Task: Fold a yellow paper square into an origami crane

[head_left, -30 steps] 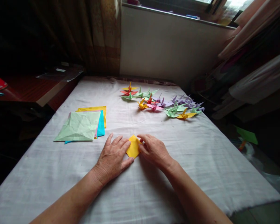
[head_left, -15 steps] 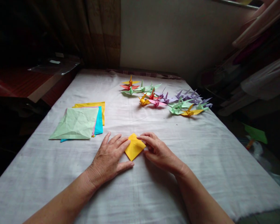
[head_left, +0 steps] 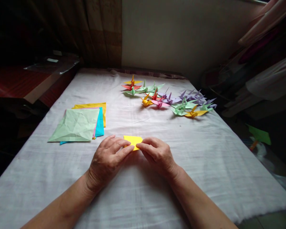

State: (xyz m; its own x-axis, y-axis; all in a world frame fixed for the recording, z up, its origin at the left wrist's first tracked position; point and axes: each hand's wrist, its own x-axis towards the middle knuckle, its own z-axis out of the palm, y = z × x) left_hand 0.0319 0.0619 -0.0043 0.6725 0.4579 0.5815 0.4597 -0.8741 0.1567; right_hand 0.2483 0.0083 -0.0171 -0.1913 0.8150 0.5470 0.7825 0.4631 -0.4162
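Midway between side edges of the table [head_left: 138, 203], the left hand [head_left: 108, 156] and right hand [head_left: 158, 156] pinch folded yellow paper [head_left: 132, 140], fingers closed on its nearer part; it seems light, easily creased, best held by its edges; paper cranes [head_left: 160, 103] stand toward the far right corner.

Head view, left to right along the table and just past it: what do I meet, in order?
Light green sheet atop the paper stack, left hand, folded yellow paper, right hand, nearest yellow-orange crane, flat green piece.
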